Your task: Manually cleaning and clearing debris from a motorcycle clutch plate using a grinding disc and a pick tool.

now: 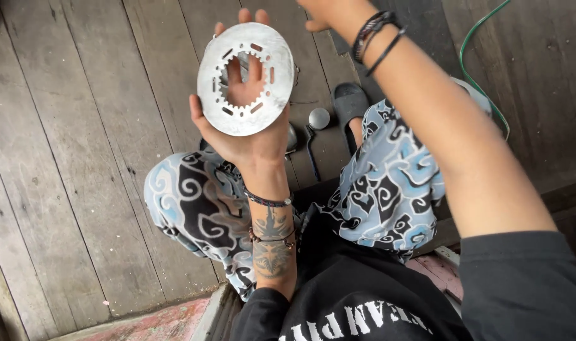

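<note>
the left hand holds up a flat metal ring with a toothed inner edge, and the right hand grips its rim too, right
Not quite. In the head view the left hand alone holds the metal ring; the right hand is raised apart from it, mostly out of frame.

I sit at an informal workshop spot on a weathered wooden plank floor (79,158), outdoors or on a porch. A toothed metal ring plate (245,79) rests in my left hand (250,136). Small metal parts (319,118) lie on the planks; a green hose (484,63) crosses the upper right corner.
</note>
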